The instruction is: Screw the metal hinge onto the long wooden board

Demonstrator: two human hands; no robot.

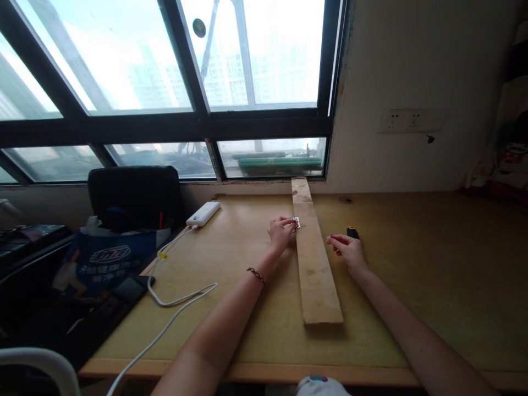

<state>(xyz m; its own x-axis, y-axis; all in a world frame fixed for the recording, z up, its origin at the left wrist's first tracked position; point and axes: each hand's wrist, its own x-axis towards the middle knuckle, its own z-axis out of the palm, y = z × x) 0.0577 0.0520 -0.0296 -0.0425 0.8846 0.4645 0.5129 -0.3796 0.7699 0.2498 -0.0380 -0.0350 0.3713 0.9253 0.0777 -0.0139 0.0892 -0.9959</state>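
Observation:
A long wooden board (315, 258) lies on the table, pointing away from me. At its left edge, my left hand (281, 230) grips a small silvery metal plate (297, 222) with holes, which rests against the board. My right hand (348, 252) is just right of the board, thumb and finger pinched together. Something tiny may be between those fingertips, but I cannot make it out. Close behind the right hand lies a black object with an orange-yellow end (352, 232), partly hidden by the hand; it looks like a tool handle.
A white power bank (203, 214) sits at the table's left edge, its white cable (181, 301) looping across the tabletop (433, 286). A black chair (134, 192) and a blue bag (107, 256) stand to the left. The window and wall close off the far side.

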